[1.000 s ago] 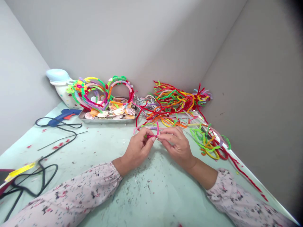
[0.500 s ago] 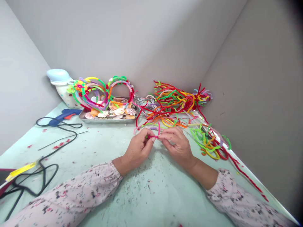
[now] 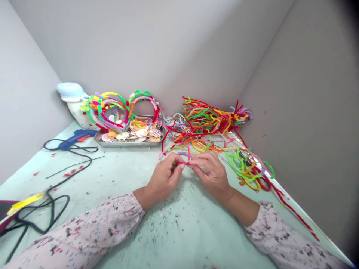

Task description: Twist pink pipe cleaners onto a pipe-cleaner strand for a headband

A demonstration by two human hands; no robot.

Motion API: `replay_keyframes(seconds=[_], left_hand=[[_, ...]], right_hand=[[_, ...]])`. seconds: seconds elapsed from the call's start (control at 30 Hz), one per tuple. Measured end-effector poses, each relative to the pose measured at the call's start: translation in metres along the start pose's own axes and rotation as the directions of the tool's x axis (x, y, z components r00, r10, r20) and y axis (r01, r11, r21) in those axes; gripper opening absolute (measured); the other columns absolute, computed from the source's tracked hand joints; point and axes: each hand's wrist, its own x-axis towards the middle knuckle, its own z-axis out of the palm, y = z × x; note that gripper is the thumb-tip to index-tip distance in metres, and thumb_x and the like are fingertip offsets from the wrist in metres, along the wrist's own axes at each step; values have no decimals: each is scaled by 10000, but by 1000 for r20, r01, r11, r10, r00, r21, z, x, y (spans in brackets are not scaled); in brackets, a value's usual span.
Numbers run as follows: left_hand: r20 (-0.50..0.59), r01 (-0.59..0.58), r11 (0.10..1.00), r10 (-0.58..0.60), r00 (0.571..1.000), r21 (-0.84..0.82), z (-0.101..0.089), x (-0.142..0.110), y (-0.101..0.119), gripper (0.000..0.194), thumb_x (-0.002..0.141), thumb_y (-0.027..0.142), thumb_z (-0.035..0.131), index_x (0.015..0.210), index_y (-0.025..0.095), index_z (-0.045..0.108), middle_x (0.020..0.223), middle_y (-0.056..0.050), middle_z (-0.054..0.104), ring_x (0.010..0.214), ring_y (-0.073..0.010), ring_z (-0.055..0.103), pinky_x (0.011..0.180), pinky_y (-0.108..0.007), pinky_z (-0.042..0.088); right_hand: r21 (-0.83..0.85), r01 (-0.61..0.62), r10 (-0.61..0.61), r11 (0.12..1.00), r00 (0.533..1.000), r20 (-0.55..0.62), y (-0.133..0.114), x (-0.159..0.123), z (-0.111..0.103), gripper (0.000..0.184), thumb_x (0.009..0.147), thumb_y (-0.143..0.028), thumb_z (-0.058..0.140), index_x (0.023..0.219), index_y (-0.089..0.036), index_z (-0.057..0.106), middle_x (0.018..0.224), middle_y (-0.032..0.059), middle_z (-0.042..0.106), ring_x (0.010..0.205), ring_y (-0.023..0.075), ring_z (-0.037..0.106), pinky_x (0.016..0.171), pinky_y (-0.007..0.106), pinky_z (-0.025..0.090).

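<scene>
- Pinching a pink pipe cleaner (image 3: 181,163) between both hands, the person holds it up just above the counter (image 3: 179,231), in front of the body; a short end stands upright.
- Left hand (image 3: 164,179): its fingers (image 3: 174,164) are closed narrowly on one side of the pipe cleaner.
- Right hand (image 3: 211,175): its fingers (image 3: 198,161) are closed narrowly on the other side, with the fingertips of both hands nearly meeting.
- Both forearms rest toward the counter, in floral sleeves (image 3: 75,231).
- Just ahead of the hands lies a tangled heap of loose pipe cleaners (image 3: 206,119) in red, orange, green and yellow, with a smaller green-and-yellow heap (image 3: 244,170) off to the right.
- Farther left, a metal tray (image 3: 129,145) holds seashells (image 3: 141,132), with colourful pipe-cleaner hoops (image 3: 143,102) standing at its back edge.
- Beyond them is a white speckled container (image 3: 74,108) with a pale blue top.
- On the left of the counter lies a blue hot glue gun (image 3: 74,139) with its black cord (image 3: 67,173) looping toward the near corner.
</scene>
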Motion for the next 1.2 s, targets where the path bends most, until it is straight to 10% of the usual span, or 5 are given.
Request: replay_keyframes(seconds=[1.2], left_hand=[[0,-125,980,126,992,155,-3,1,3,128,912,242,443,959,175,542,785,-21,603,651,-121,542,604,-232,399]], right_hand=[[104,-177,156,979,970,186,-1,2,0,94,872,-247,554,945,-253,614,939,24,640,1003,199,575,875,380,458]])
